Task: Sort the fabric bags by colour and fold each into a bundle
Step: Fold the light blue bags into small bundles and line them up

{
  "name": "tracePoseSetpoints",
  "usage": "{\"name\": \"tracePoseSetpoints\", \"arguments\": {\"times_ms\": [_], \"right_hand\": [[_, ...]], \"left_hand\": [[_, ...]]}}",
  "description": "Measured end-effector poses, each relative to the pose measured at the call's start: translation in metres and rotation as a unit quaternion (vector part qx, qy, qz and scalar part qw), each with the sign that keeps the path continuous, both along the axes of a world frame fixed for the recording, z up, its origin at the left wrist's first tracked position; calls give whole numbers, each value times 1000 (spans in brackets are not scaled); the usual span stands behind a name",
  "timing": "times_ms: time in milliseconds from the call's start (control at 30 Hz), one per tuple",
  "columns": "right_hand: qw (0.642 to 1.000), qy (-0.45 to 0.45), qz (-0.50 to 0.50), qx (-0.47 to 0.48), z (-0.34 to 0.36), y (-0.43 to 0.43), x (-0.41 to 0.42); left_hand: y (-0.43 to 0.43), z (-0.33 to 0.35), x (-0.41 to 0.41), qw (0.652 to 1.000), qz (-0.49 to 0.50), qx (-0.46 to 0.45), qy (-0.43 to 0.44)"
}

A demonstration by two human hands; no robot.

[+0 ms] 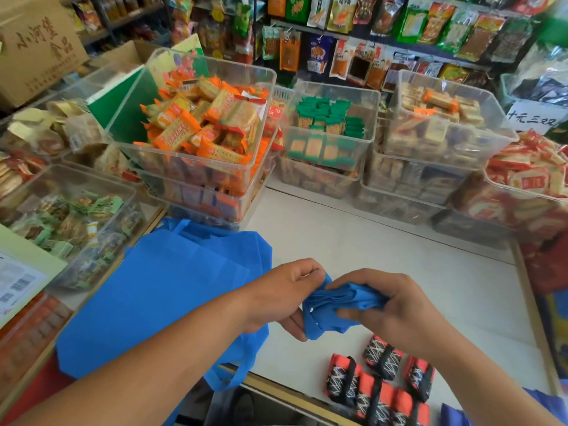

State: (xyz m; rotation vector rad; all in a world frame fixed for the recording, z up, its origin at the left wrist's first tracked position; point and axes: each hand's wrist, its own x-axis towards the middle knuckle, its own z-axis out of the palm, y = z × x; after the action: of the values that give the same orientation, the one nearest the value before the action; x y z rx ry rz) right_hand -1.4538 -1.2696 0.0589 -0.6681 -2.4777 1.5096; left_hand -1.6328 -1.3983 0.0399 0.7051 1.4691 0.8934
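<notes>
A folded blue fabric bag [341, 302] hangs between both hands above the white counter [384, 256]. My left hand [285, 295] pinches its left end, with a blue handle loop drooping below the fingers. My right hand [396, 305] grips the right end of the bundle. A stack of flat blue bags [153, 296] lies at the left, a handle hanging over the counter's front edge. Several red and black folded bundles [381, 382] lie in a group on the counter near the front edge.
Clear plastic bins of wrapped snacks [196, 130] stand stacked along the back and left of the counter. More bins [528, 179] sit at the right. Hanging snack packets [384, 35] fill the rear shelves. A cardboard box [33, 47] is at the far left.
</notes>
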Motion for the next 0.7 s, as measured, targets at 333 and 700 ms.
{"name": "tracePoseSetpoints", "arguments": {"times_ms": [333, 700], "right_hand": [[961, -5, -33, 275, -20, -4, -7], [996, -32, -43, -72, -17, -22, 1]], "left_hand": [[7, 2, 9, 992, 68, 56, 94], [-2, -2, 26, 970, 141, 100, 172]]}}
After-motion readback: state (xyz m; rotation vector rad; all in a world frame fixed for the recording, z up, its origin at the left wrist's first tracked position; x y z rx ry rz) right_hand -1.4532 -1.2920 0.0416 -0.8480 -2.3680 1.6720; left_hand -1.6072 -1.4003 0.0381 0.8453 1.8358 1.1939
